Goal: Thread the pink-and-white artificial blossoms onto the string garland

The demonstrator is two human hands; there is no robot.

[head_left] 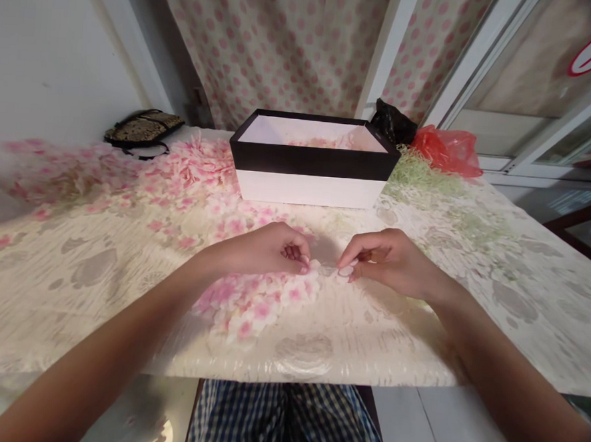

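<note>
My left hand (pixel 291 251) is closed, its fingertips pinching the end of a string of pink and white flowers (pixel 263 306) that lies on the tablecloth in front of me. Just to its right, my right hand (pixel 381 256) pinches a small whitish piece (pixel 345 271) between thumb and forefinger; its exact shape is blurred. A small gap separates the two hands. Behind them stands an open white box with a black rim (pixel 314 162), and pinkish material (pixel 325 143) shows inside it.
Many pink flowers (pixel 199 165) spread over the table's left side. Pale green shredded strands (pixel 421 175), a red plastic bag (pixel 447 150) and a black bag (pixel 394 124) are at the back right. A patterned pouch (pixel 143 128) rests at the back left.
</note>
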